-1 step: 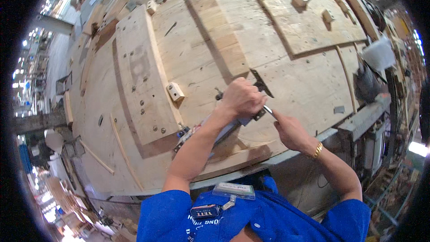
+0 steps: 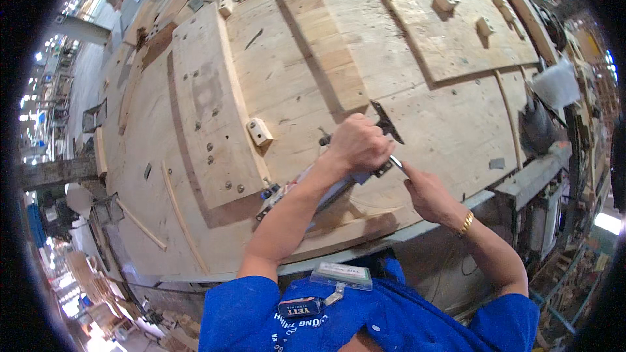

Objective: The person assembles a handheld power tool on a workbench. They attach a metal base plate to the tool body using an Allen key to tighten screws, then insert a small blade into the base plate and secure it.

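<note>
My left hand (image 2: 362,143) is closed over the top of a long tool (image 2: 331,195) that lies slantwise under my left forearm, over the near part of the wooden bench top. A dark flat metal plate (image 2: 389,124) sticks out at the tool's far end, just beyond my knuckles. My right hand (image 2: 430,194) is closed around a thin shiny metal rod (image 2: 396,162), whose tip meets the tool beside my left hand. My fingers cover much of the tool, so its exact kind is hidden. A small wooden block (image 2: 260,132) with holes lies left of my left hand.
A wide drilled board (image 2: 208,117) lies to the left; a thick timber (image 2: 326,52) stretches away beyond my left hand. Several small blocks (image 2: 447,0) sit on a panel (image 2: 456,45) at the far right. Thin strips (image 2: 179,215) lie at the near left.
</note>
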A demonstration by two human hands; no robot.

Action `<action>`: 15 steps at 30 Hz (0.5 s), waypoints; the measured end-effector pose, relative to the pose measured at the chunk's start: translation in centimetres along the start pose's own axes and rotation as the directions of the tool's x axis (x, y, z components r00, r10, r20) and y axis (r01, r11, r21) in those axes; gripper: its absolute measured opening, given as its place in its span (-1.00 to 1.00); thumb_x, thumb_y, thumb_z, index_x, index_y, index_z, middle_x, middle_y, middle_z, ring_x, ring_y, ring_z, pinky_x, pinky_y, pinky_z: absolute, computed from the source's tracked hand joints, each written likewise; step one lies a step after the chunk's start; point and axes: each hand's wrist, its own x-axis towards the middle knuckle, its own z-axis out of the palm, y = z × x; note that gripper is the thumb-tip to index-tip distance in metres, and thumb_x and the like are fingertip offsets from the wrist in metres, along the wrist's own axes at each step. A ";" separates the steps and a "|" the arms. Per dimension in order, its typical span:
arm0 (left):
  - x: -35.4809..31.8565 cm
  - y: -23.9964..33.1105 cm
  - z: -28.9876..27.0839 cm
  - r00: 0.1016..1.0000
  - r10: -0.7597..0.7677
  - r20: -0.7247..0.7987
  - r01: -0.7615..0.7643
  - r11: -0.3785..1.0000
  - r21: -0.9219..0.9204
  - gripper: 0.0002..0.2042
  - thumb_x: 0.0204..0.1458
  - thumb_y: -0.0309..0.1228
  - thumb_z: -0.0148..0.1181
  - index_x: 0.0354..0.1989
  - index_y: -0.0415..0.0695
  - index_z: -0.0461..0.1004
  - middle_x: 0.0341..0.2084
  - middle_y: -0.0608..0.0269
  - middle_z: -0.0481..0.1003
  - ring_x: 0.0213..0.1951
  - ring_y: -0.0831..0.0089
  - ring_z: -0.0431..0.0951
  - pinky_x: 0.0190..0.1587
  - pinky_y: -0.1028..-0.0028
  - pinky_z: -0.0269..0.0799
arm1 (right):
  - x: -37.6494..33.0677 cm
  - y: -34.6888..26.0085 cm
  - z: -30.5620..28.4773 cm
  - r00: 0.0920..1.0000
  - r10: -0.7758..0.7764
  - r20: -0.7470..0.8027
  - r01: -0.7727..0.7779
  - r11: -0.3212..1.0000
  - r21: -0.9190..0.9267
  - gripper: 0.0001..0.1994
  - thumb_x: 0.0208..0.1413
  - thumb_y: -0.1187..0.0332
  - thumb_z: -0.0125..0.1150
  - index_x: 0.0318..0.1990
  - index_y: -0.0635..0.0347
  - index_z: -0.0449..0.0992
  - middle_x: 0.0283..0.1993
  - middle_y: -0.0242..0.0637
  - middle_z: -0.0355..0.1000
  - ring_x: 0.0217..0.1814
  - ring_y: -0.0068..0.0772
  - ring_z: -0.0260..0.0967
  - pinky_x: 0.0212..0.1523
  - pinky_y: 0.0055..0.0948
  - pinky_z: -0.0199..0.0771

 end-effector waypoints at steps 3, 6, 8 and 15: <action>-0.3 0.3 0.2 0.999 -0.009 -0.036 0.008 0.999 -0.035 -0.64 -0.08 -0.24 0.12 -0.88 -0.01 0.34 -0.82 0.26 0.38 -0.68 0.29 0.42 -0.53 0.32 0.23 | 0.2 -0.6 -0.4 0.999 0.022 0.025 -0.023 0.999 0.037 -0.65 0.14 0.46 -0.10 0.09 0.28 0.16 -0.36 0.19 0.38 -0.33 0.25 0.35 -0.31 0.07 0.30; -0.6 0.6 0.4 1.000 -0.010 0.000 0.010 0.998 -0.054 -0.67 -0.09 -0.25 0.14 -0.86 0.00 0.33 -0.82 0.29 0.37 -0.66 0.31 0.41 -0.51 0.32 0.23 | 0.0 0.3 0.0 0.999 0.047 0.027 -0.048 0.999 0.023 -0.61 0.11 0.48 -0.07 0.13 0.24 0.18 -0.42 0.19 0.36 -0.36 0.24 0.34 -0.35 0.01 0.29; -0.6 0.8 0.4 0.999 -0.015 0.048 0.019 0.997 -0.069 -0.69 -0.08 -0.24 0.14 -0.83 0.01 0.35 -0.80 0.31 0.37 -0.64 0.32 0.41 -0.48 0.33 0.24 | -0.2 0.2 -0.1 0.998 0.065 0.025 -0.066 0.996 0.058 -0.60 0.12 0.47 -0.06 0.15 0.23 0.20 -0.48 0.18 0.33 -0.38 0.24 0.32 -0.38 -0.06 0.28; -0.7 1.4 -0.3 0.999 -0.023 0.035 0.026 0.995 -0.097 -0.67 -0.07 -0.21 0.14 -0.82 -0.02 0.35 -0.79 0.31 0.34 -0.61 0.37 0.40 -0.45 0.39 0.24 | -1.3 1.1 0.2 0.999 -0.023 -0.024 0.024 0.998 0.052 -0.57 0.09 0.51 -0.02 0.16 0.18 0.24 -0.52 0.12 0.31 -0.44 0.14 0.34 -0.42 -0.15 0.31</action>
